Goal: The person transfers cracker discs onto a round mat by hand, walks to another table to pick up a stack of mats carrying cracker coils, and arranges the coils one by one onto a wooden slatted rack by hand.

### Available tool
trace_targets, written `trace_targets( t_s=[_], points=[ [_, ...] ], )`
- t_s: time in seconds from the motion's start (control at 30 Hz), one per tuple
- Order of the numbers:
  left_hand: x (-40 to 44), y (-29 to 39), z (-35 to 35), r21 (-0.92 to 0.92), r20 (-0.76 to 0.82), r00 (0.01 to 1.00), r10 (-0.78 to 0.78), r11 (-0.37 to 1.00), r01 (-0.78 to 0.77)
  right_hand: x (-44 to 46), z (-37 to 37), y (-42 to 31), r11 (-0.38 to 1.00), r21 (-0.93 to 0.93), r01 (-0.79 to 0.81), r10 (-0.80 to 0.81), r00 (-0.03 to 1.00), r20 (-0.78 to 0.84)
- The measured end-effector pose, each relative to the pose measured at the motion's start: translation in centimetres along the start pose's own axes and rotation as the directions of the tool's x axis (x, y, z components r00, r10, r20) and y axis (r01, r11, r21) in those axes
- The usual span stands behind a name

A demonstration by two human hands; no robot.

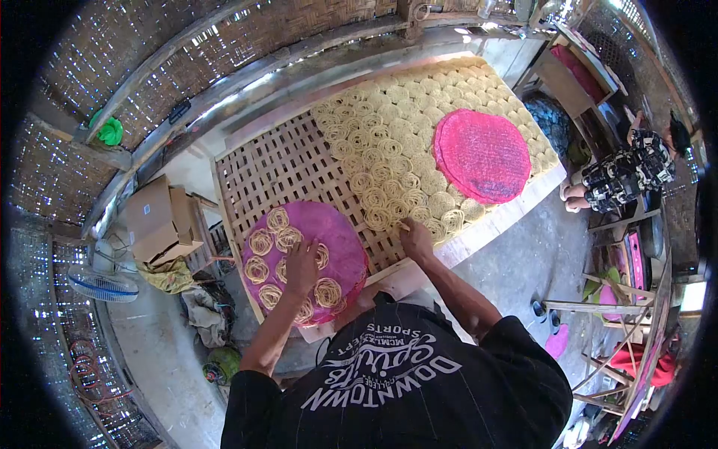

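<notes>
My left hand (302,269) is over a round purple tray (321,218), its fingers bent down and closed on a noodle nest that they mostly cover. Several coiled, pale yellow noodle nests (256,270) lie around it on that tray. At the near edge of a slatted bamboo rack (277,168), my right hand (416,241) has its fingers pinched together at a noodle nest (379,218). Rows of nests fill the right part of the rack, close together. On top of them rests a round pink tray (482,155).
Left of the rack stands an open cardboard box (158,221), with a blue fan (103,283) farther left. A person in patterned clothes (628,172) sits at the right. Wooden frames (598,307) and sandals (555,322) are at the lower right. A woven wall (314,37) runs behind.
</notes>
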State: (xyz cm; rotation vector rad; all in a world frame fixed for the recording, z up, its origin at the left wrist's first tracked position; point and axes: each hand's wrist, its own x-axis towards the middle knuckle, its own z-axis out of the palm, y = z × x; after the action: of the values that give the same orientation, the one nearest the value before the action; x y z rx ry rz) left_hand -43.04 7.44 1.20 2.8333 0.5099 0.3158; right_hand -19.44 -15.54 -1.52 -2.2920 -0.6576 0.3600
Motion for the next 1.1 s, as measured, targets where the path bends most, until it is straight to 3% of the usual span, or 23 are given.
trace_targets(
  t_s=[0.1, 0.2, 0.23, 0.33, 0.4, 0.43, 0.47, 0.5, 0.53, 0.6, 0.63, 0.7, 0.73, 0.77, 0.8, 0.83, 0.87, 0.93, 1.03, 1.1],
  points=[
    [1.3, 0.4, -1.0, 0.071, 0.152, 0.982, -0.114, 0.992, 0.104, 0.6, -0.2, 0.5, 0.987, -0.117, 0.11, -0.11, 0.994, 0.012],
    [1.1, -0.1, -0.5, 0.045, 0.037, 0.999, -0.01, 0.999, 0.008, 0.6, -1.1, 0.2, 0.934, -0.267, 0.238, -0.259, 0.965, -0.044],
    [1.2, -0.1, -0.7, 0.01, 0.088, 0.995, -0.05, 0.999, 0.049, 0.6, -1.5, -0.1, 0.904, -0.317, 0.287, -0.326, 0.943, -0.075],
    [1.4, 1.2, -2.8, -0.112, 0.247, 0.953, -0.177, 0.971, 0.21, -0.1, -2.4, -1.6, 0.918, -0.345, 0.197, -0.276, 0.941, -0.196],
    [2.1, 3.5, -5.1, -0.215, 0.351, 0.898, -0.268, 0.91, 0.355, -1.4, -1.5, -2.5, 0.968, -0.194, 0.158, -0.183, 0.977, -0.114],
    [2.1, 4.6, -4.8, -0.302, 0.328, 0.904, -0.275, 0.876, 0.376, -2.0, -1.2, -3.7, 0.984, -0.119, 0.133, -0.141, 0.988, -0.062],
    [2.1, 5.8, -4.5, -0.386, 0.303, 0.909, -0.287, 0.835, 0.392, -2.4, -1.0, -5.0, 0.984, 0.135, -0.112, 0.083, 0.975, 0.208],
    [2.0, 6.8, -4.2, -0.465, 0.279, 0.913, -0.299, 0.789, 0.401, -3.1, -1.5, -7.5, 0.866, 0.293, -0.405, 0.22, 0.835, 0.504],
    [1.8, 7.6, -3.7, -0.515, 0.188, 0.972, -0.141, 0.829, 0.219, -3.4, -1.5, -9.0, 0.652, 0.326, -0.685, 0.245, 0.597, 0.764],
    [1.5, 8.8, -1.9, -0.566, -0.017, 0.98, 0.199, 0.806, -0.173, -4.0, -0.2, -8.8, 0.505, 0.429, -0.749, 0.255, 0.604, 0.755],
    [1.4, 8.3, -1.3, -0.498, -0.053, 0.994, 0.091, 0.861, -0.106, -4.0, 0.3, -8.1, 0.426, 0.477, -0.769, 0.264, 0.609, 0.748],
    [0.8, 5.5, 0.2, -0.358, -0.143, 0.984, -0.11, 0.932, 0.052, -3.1, 2.2, -5.0, 0.672, 0.523, -0.525, 0.243, 0.823, 0.514],
    [-0.2, 0.7, 4.6, -0.384, -0.177, 0.892, -0.416, 0.863, 0.327, -2.9, 2.5, -3.8, 0.773, 0.503, -0.386, 0.2, 0.901, 0.384],
    [-0.5, -1.4, 4.4, -0.311, -0.176, 0.806, -0.565, 0.809, 0.499, -2.4, 2.0, -3.4, 0.703, 0.609, -0.367, 0.129, 0.908, 0.399],
    [-0.6, -3.5, 4.0, -0.244, -0.171, 0.696, -0.698, 0.714, 0.656, -2.1, 2.7, -2.0, 0.797, 0.534, -0.282, 0.103, 0.935, 0.339],
    [0.4, -3.0, -0.1, -0.06, -0.153, 0.679, -0.718, 0.692, 0.719, -1.3, 4.5, 0.1, 0.875, 0.444, -0.19, 0.065, 0.957, 0.282],
    [0.3, -3.3, -0.3, -0.015, -0.145, 0.688, -0.711, 0.697, 0.717, -0.8, 5.5, 1.2, 0.935, 0.342, -0.099, 0.019, 0.973, 0.23],
    [0.0, -3.7, -0.5, 0.077, -0.127, 0.703, -0.7, 0.699, 0.711, -1.0, 3.1, -1.8, 0.985, 0.157, -0.064, 0.029, 0.976, 0.216],
    [0.3, -3.8, 0.9, 0.003, -0.224, 0.717, -0.66, 0.735, 0.678, -0.7, 3.0, -2.4, 0.996, -0.062, 0.067, -0.059, 0.99, 0.127],
    [1.0, -4.0, 1.3, -0.114, -0.112, 0.632, -0.767, 0.641, 0.759, -0.5, 2.8, -2.3, 0.972, -0.174, 0.16, -0.15, 0.986, 0.065]
  ],
)
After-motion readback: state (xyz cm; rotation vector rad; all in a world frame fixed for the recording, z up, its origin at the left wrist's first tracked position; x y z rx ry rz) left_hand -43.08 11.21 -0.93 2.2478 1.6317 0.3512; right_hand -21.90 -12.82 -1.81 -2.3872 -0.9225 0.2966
